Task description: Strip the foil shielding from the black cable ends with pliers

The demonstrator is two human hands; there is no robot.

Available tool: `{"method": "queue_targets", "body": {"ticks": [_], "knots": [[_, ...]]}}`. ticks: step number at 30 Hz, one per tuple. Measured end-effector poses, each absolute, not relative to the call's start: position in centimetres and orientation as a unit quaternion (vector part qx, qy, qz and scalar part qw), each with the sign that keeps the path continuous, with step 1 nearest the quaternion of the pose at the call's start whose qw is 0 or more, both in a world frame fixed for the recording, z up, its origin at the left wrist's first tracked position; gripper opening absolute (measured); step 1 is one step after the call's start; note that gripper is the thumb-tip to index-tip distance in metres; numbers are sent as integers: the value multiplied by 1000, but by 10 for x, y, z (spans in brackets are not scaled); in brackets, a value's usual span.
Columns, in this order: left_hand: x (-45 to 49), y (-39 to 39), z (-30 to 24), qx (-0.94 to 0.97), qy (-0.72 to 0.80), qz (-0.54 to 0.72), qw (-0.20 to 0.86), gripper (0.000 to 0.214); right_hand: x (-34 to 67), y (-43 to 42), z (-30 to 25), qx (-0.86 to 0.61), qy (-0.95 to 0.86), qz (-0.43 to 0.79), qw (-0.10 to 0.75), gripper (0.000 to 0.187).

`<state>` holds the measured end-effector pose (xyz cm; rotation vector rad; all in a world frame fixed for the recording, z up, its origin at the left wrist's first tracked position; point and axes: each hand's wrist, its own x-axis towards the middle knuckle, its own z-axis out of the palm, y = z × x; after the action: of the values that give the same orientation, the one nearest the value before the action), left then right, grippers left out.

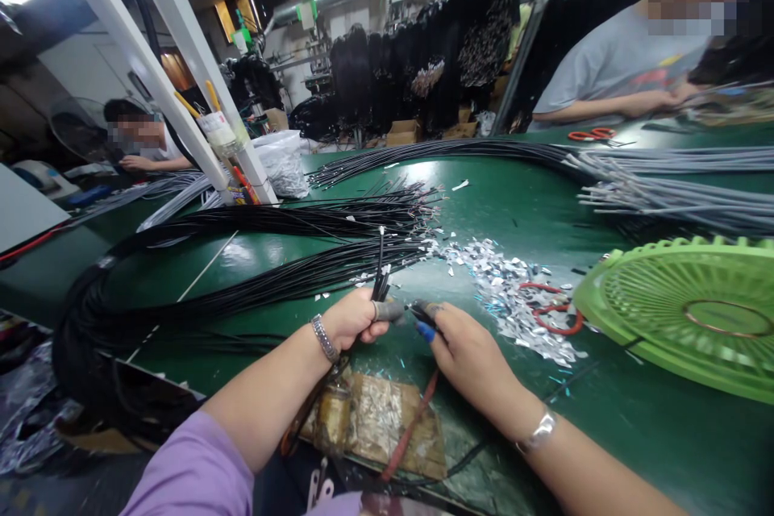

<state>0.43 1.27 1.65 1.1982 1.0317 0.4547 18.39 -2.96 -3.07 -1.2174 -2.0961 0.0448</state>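
Note:
My left hand point(352, 316) is closed around a few black cables point(381, 278), whose upper ends stick up above the fist. A grey cover wraps its thumb or finger, and a metal watch band circles the wrist. Just to the right, my right hand point(468, 343) is pinched at the tip of a cable, with dark and blue covers on its fingers. The fingertips of both hands nearly meet. What exactly sits in the right pinch is too small to make out. Behind my hands lie two long bundles of black cables point(290, 278), their stripped ends pointing right.
Foil scraps point(501, 290) and red-handled scissors point(559, 321) lie right of my hands, beside a green fan point(695, 314). Grey cables point(659, 189) lie at the back right. A cardboard piece point(393, 419) is at the near edge. Two people sit across the green table point(683, 451).

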Motion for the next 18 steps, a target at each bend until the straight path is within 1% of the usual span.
{"method": "queue_targets", "body": {"ticks": [8, 18], "knots": [[6, 10, 19, 544, 476, 197, 662, 50, 183, -30, -33, -470, -808, 39, 354, 22], [6, 9, 17, 571, 480, 204, 634, 53, 182, -30, -32, -464, -808, 48, 361, 20]]}}
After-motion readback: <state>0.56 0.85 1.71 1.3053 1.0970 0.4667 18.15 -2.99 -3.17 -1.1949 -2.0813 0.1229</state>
